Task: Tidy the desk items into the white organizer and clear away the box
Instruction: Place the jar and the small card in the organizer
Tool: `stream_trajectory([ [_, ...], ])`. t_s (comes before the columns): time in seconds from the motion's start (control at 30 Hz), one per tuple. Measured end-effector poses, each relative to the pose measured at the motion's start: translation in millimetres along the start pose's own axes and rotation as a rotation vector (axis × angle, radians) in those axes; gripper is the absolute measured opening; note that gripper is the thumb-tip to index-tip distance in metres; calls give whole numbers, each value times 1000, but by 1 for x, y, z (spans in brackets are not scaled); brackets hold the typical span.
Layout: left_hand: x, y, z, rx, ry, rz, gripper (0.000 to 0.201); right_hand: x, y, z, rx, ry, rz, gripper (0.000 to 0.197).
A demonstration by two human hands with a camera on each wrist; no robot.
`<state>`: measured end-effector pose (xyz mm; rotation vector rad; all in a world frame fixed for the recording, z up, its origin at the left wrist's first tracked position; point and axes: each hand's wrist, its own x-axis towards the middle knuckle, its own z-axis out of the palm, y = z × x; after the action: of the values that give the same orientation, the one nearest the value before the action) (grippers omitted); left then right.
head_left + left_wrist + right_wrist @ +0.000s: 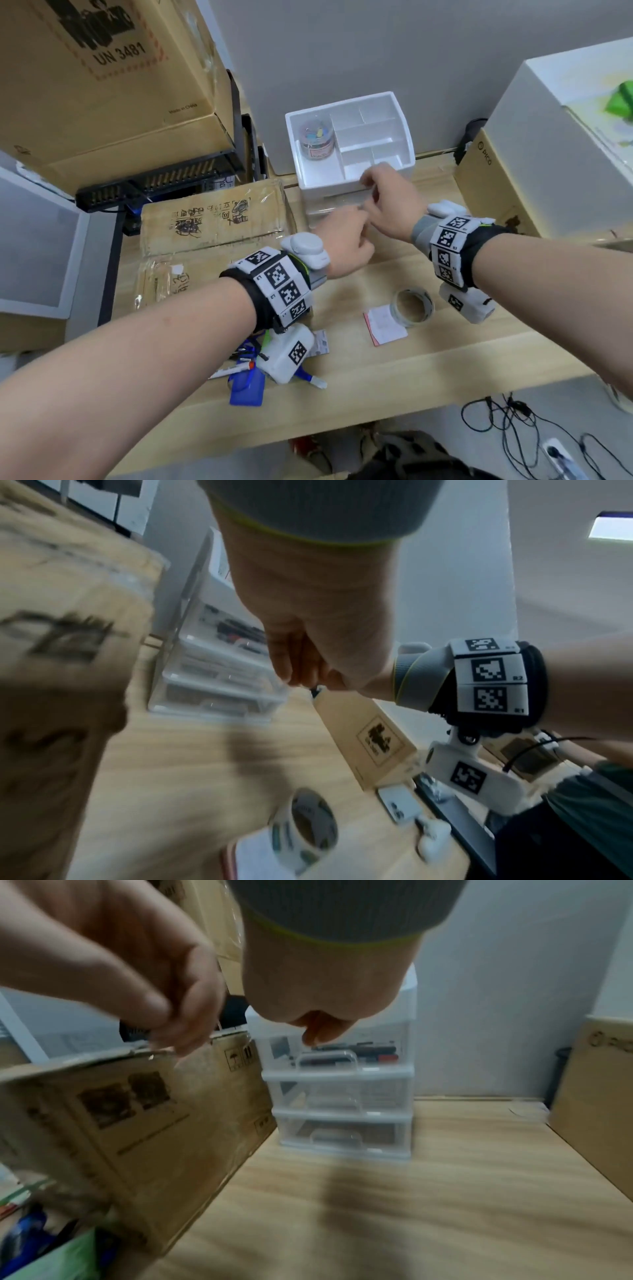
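Left of frame, head view: taped cardboard box [212,219] lies flat on the desk [445,359], just left of the organizer; not yet cleared. Lower centre-left: heap of blue pens and cards [246,373], loose, awaiting sorting. Centre: left hand [346,246], fingers curled as if pinching something small; what it is, cannot tell. White organizer [404,137] upper centre, against the wall; jar of clips [317,137] in its left compartment. Right hand [387,202] meets the left before the drawers, fingers curled, contents hidden; probably passing an item across. Lower right of centre: tape roll [412,305] touching a notepad [385,323].
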<state>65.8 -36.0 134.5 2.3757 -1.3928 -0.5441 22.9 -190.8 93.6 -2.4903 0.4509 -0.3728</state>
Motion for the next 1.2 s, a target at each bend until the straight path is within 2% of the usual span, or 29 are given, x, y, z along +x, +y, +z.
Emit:
stream_trajectory([
  [0.07,-19,0,19,-13,-143,74,11,-23,7,4,-33,-110,33,16],
  [0.17,-47,-8,56,28,-309,67,13,-55,9,16,-37,-349,141,10],
  [0.3,-76,-36,126,157,-486,-127,11,-104,10,61,-82,-807,337,10],
  [0.37,-84,-49,142,246,-491,-224,9,-121,10,74,-267,-947,338,17],
  [0.43,-93,-60,155,323,-473,-289,20,-137,8,81,-455,-948,290,22],
  [0.53,-97,-75,170,381,-432,-340,28,-149,10,91,-631,-851,284,25],
  [0.67,-100,-90,179,223,-395,-332,35,-146,28,118,-632,-801,479,43],
  [0.77,-101,-90,181,228,-366,-355,35,-143,40,130,-671,-821,561,54],
  [0.83,-99,-85,182,270,-380,-379,33,-142,34,125,-694,-863,559,51],
  [0.93,-97,-86,181,302,-395,-391,30,-142,33,122,-632,-839,570,40],
  [1.0,-95,-90,182,310,-389,-403,28,-143,33,121,-598,-794,605,44],
  [1.1,-95,-93,183,290,-406,-350,26,-147,31,121,-558,-804,535,57],
  [1.2,-95,-93,181,256,-459,-304,24,-150,30,119,-536,-830,407,34],
])
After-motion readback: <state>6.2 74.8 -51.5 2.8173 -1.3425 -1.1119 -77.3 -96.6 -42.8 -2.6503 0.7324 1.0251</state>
